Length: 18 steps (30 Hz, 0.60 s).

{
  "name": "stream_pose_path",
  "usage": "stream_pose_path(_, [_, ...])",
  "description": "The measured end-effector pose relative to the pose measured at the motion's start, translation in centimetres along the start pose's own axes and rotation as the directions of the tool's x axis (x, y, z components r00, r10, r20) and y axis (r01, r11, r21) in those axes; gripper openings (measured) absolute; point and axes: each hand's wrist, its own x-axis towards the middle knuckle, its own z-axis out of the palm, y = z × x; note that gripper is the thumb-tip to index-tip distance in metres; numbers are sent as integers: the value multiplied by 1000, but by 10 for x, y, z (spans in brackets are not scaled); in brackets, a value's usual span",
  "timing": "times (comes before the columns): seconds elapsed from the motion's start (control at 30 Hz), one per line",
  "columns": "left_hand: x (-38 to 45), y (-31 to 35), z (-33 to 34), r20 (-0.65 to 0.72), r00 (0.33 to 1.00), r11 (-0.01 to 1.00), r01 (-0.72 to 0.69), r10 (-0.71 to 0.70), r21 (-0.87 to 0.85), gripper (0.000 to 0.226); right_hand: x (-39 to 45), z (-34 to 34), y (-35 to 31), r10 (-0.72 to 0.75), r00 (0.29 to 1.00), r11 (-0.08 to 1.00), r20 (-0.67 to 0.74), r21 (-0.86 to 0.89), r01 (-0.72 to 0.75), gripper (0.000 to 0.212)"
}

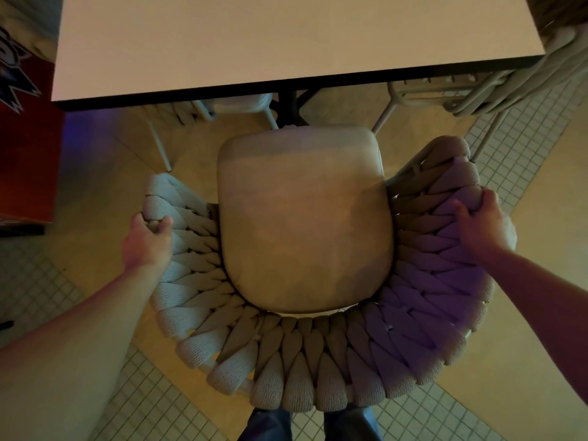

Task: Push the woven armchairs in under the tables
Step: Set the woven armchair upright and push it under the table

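A woven armchair [305, 354] with a thick braided curved back and a beige seat cushion [302, 218] stands directly below me, facing a white table [286, 36] with a dark edge. The cushion's front sits just short of the table's near edge, by the black table post [288, 106]. My left hand [148, 240] grips the left armrest of the braided rim. My right hand [480, 221] grips the right armrest. My legs show at the bottom behind the chair back.
Another woven armchair [515, 87] is tucked at the table's right corner. Pale chair legs [162, 148] of a further chair show under the table. A red printed panel [25, 138] stands at the left. The floor mixes beige slabs and small white tiles.
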Motion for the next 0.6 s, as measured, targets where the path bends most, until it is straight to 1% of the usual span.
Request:
stream_pose_path(0.1, [-16, 10, 7, -93, 991, 992, -85, 94, 96, 70, -26, -2, -7, 48, 999, 997, -20, 63, -47, 62])
stream_pose_path(0.13, [-23, 14, 10, -119, 984, 986, -118, 132, 116, 73, -38, -4, -8, 55, 998, 993, -26, 105, -52, 64])
stream_pose_path(0.17, [-31, 20, 13, -136, 977, 982, -146, 162, 123, 74, -50, -6, -8, 55, 998, 988, -33, 148, -49, 64])
stream_pose_path(0.23, [-49, 33, 17, -115, 967, 968, -213, 229, 136, 69, -74, -13, -6, 63, 997, 972, -33, 227, -54, 58])
stream_pose_path(0.33, [-79, 56, 31, 23, 932, 920, -360, 361, 153, 58, -103, -27, 1, 104, 995, 939, 1, 330, -99, 52])
stream_pose_path(0.37, [-90, 63, 36, 92, 925, 916, -378, 369, 134, 55, -111, -32, 5, 103, 995, 935, 17, 340, -103, 51])
stream_pose_path(0.43, [-114, 74, 47, 259, 902, 927, -370, 345, 54, 55, -128, -40, 17, 80, 994, 939, 68, 330, -98, 46])
stream_pose_path(0.47, [-125, 77, 53, 347, 874, 930, -367, 339, 15, 55, -136, -44, 25, 70, 993, 939, 95, 330, -98, 45])
stream_pose_path(0.53, [-148, 85, 61, 505, 792, 925, -378, 342, -33, 54, -151, -50, 44, 83, 982, 929, 169, 344, -138, 44])
stream_pose_path(0.6, [-170, 95, 67, 585, 736, 926, -371, 341, -73, 53, -163, -55, 64, 100, 951, 911, 292, 358, -206, 46])
